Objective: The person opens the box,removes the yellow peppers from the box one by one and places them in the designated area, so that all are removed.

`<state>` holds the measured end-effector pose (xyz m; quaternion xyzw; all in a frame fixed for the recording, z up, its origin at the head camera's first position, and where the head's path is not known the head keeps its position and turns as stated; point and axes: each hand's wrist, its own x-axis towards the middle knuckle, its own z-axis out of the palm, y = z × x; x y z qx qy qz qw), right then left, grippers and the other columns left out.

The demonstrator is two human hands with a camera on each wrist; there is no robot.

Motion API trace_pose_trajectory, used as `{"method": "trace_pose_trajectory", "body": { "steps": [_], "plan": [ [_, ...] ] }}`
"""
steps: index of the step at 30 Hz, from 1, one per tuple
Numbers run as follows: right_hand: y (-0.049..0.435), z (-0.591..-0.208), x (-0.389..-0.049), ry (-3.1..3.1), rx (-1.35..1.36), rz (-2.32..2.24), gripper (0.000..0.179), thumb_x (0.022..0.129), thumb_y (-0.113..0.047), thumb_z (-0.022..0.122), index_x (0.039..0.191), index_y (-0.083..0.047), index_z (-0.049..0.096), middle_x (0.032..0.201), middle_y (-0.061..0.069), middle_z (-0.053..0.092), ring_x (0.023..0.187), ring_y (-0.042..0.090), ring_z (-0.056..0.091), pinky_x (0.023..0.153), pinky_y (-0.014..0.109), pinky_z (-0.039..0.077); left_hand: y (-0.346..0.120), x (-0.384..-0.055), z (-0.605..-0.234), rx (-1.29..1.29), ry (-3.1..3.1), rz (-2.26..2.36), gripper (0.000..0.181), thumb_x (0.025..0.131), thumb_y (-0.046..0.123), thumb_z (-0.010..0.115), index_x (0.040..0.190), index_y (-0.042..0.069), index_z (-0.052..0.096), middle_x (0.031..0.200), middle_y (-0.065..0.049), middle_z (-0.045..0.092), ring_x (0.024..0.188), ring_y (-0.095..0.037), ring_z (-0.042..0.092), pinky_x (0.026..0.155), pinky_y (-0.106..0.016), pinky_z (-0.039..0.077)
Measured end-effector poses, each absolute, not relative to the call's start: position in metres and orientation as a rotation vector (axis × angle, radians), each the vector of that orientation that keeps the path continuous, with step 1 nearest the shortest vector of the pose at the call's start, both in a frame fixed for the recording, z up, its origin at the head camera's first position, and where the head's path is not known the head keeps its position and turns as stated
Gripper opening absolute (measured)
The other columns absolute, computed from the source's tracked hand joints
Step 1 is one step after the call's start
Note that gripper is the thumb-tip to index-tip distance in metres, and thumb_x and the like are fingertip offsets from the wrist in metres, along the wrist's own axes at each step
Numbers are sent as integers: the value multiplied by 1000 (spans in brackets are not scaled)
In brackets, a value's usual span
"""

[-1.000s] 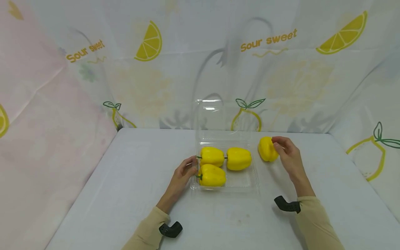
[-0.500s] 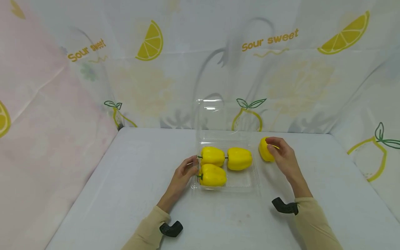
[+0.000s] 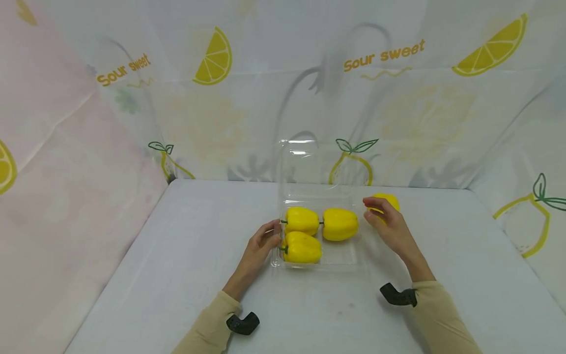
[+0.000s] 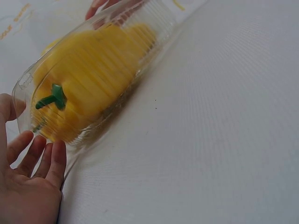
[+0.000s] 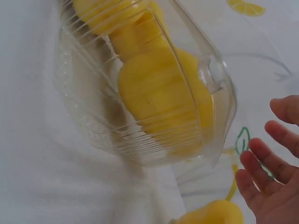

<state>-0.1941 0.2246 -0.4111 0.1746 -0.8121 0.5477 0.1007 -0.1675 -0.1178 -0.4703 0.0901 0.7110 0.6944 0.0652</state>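
A clear plastic clamshell container (image 3: 338, 255) stands on the table with its lid (image 3: 318, 167) raised at the back. Inside lie yellow bell peppers: one back left (image 3: 301, 220), one back right (image 3: 340, 224) and one front left (image 3: 302, 247), which shows a green stem. My left hand (image 3: 261, 244) rests its fingertips on the container's left end, thumb by the rim (image 4: 17, 107). Just right of the container, my right hand (image 3: 386, 223) hovers with parted fingers, holding nothing. Behind it, partly hidden, another yellow bell pepper (image 3: 390, 199) sits on the table.
A white cloth covers the table (image 3: 185, 236). Printed fabric walls (image 3: 247, 113) with lemon pictures rise at the back and both sides. Black curved devices are worn at the left wrist (image 3: 243, 324) and right wrist (image 3: 398, 295).
My right hand has moved left, from beside the loose bell pepper to in front of it, nearer the container. The left hand stays at the container's end, and the peppers have not moved.
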Motion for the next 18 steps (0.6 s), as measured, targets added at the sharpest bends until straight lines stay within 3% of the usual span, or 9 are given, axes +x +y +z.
{"method": "trace_pose_trajectory", "body": {
  "steps": [5,12,14,18],
  "plan": [
    [222,-413,-192,-2433,541,1592,35,94,-10,56,126,3,49,126,22,50,111,-2,50,98,7,39,-117,-167,-471,308,2194,2081,46,96,28,54,139,13,44,140,-9,46,125,-17,50,97,-16,44],
    [218,-414,-192,-2448,561,1613,35,95,-10,55,127,1,48,128,22,49,115,15,50,100,8,38,-117,-167,-470,260,2162,2095,47,95,29,56,138,15,45,141,-7,46,128,-22,48,100,-19,43],
    [216,-414,-192,-2469,555,1618,37,94,-12,56,128,0,48,129,22,49,118,20,49,102,12,38,-116,-167,-469,248,2153,2095,48,95,28,56,139,14,45,141,-8,46,129,-23,47,101,-19,43],
    [212,-414,-190,-2529,550,1593,41,94,-18,58,130,-3,47,133,19,48,122,25,46,107,30,38,-116,-166,-468,243,2148,2095,48,95,26,56,139,12,44,142,-9,46,130,-24,46,101,-20,43]
  ]
}}
